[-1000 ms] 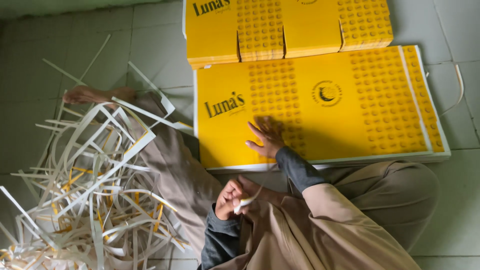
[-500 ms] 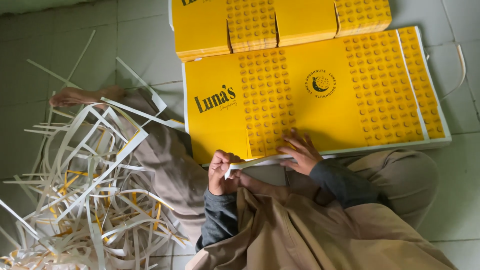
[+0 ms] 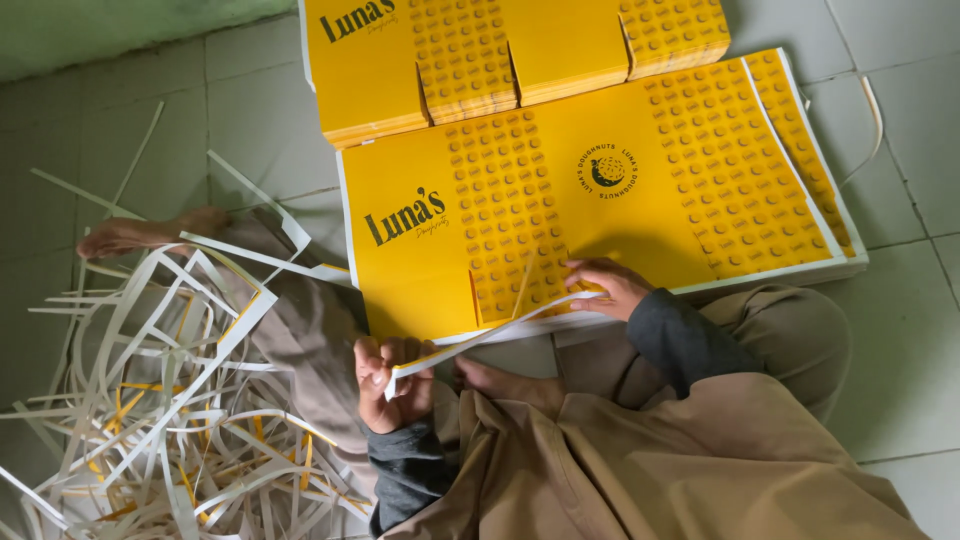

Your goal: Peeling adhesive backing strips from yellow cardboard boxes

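While the left hand [image 3: 392, 385] sits at lower centre of the frame, its grip is clenched on the near end of a thin white paper strip [image 3: 495, 332]. Strip runs up and right from that fist along the near edge of the yellow printed sheet stack [image 3: 640, 215], seemingly still joined to it at the far end.

Right hand [image 3: 607, 287] lies just right of centre, palm down, fingers spread flat on the sheet's near edge. Nothing grasped there, grip is released, just pressing. Dark grey cuffs on both wrists, tan garment below fills the lower right.

Sheet stack lies flat on the tiled floor [image 3: 150, 130], spanning centre to right edge of the frame. Yellow face, dotted pattern bands, a round dark emblem, white border around the rim. One small cut flap stands up slightly from the dotted band, just left of the right hand.

Second pile of yellow folded pieces [image 3: 560, 45] sits at top centre, just beyond the big sheet and overlapping its far edge.

Heap of white offcut strips [image 3: 170, 400], some with yellow edges, fills the lower left, well apart from the sheet stack. It lies partly over the person's tan-clad leg. Bare foot [image 3: 140, 235] shows at mid left, toes toward the left edge.

One loose strip curls on the floor at upper right.
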